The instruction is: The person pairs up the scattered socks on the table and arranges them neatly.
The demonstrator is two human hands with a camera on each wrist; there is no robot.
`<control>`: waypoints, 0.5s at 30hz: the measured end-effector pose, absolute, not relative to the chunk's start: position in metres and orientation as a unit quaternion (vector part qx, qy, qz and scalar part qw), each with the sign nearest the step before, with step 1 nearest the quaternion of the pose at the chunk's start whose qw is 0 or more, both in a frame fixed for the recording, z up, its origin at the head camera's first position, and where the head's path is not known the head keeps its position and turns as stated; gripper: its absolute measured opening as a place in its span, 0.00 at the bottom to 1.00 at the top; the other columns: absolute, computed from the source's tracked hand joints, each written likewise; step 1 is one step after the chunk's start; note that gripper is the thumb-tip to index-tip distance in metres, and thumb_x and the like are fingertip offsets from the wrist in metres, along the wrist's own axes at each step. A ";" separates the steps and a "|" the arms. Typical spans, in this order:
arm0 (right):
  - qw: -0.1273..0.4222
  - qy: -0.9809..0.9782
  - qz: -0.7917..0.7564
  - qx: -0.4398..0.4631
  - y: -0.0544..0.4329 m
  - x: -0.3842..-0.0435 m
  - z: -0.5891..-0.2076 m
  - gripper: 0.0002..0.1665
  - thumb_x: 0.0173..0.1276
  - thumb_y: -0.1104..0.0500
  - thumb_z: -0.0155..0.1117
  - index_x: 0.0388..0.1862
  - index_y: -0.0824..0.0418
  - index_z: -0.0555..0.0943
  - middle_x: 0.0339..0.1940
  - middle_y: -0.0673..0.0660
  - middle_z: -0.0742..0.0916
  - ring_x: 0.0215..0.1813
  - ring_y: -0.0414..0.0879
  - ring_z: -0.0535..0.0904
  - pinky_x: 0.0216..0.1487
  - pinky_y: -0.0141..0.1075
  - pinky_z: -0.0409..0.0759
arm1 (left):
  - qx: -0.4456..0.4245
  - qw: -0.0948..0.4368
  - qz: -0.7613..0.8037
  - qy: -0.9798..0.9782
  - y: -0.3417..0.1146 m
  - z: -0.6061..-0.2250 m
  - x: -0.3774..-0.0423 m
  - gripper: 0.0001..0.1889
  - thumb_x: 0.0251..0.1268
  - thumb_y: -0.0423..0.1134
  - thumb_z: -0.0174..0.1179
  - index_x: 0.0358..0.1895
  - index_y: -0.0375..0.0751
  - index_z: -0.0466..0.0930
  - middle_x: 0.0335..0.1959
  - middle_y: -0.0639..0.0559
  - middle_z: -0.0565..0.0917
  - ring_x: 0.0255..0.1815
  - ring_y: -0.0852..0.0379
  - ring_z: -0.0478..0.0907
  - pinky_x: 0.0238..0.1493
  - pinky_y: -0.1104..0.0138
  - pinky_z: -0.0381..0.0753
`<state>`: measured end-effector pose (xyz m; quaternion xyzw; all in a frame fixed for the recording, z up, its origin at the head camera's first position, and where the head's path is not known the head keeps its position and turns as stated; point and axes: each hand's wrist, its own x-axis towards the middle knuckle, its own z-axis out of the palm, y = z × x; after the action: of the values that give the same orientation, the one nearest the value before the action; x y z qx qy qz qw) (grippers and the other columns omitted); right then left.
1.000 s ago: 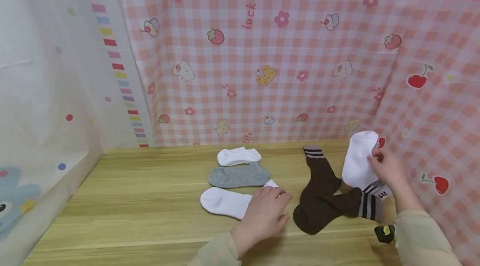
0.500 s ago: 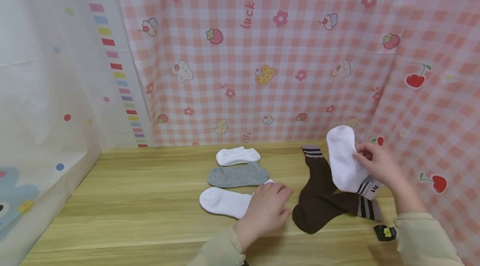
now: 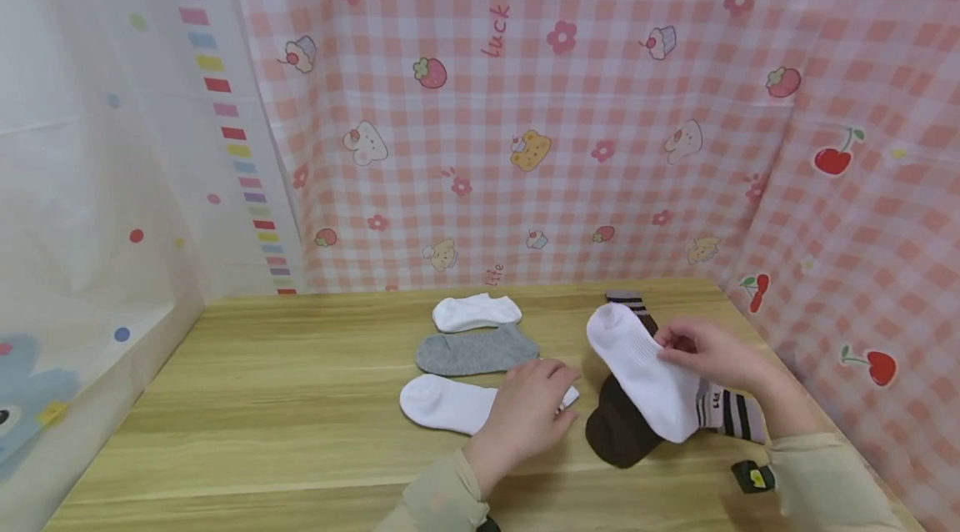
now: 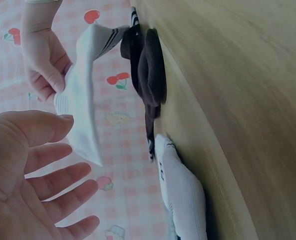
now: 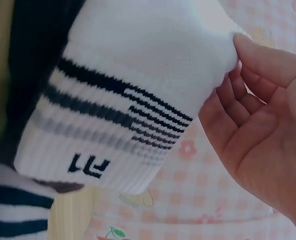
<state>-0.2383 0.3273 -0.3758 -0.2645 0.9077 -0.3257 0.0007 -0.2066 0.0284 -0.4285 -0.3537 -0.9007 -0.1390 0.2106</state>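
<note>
My right hand pinches the edge of a white sock between thumb and fingers. Black stripes and a dark logo mark its cuff in the right wrist view. This sock hangs over two dark brown socks with striped cuffs, partly hiding them. My left hand, fingers loosely spread, hovers over the cuff end of another white sock on the table. In the left wrist view, nothing is held by the left hand, and the lying white sock is apart from it.
A grey sock and a short white sock lie behind the white one in a column. Near the right sleeve is a small dark item with a yellow mark. Checked cloth walls the wooden table behind and right.
My right hand has lifted the white sock from the right side and carried it left, over the brown socks. My left hand stays almost in place.
</note>
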 end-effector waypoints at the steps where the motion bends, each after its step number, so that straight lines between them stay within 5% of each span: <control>1: 0.011 0.906 -0.325 -0.272 0.325 -0.239 -0.377 0.03 0.68 0.66 0.65 0.38 0.64 0.79 0.31 0.47 0.81 0.33 0.36 0.74 0.33 0.32 0.75 | -0.352 0.210 -0.140 -0.901 0.028 -0.428 -0.207 0.22 0.56 0.45 0.71 0.55 0.48 0.81 0.49 0.54 0.83 0.51 0.53 0.79 0.52 0.59 0.76; 15: 0.127 0.914 -0.265 -0.281 0.304 -0.242 -0.398 0.05 0.68 0.62 0.65 0.34 0.56 0.78 0.28 0.44 0.77 0.30 0.37 0.70 0.30 0.32 0.70 | -0.340 0.186 -0.175 -0.905 0.026 -0.427 -0.218 0.21 0.60 0.45 0.69 0.56 0.45 0.81 0.49 0.52 0.83 0.50 0.52 0.80 0.50 0.59 0.78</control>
<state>-0.2421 0.3036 -0.3975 -0.2806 0.9136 -0.2654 0.1273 -0.2180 0.0260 -0.4265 -0.3401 -0.9050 -0.1754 0.1861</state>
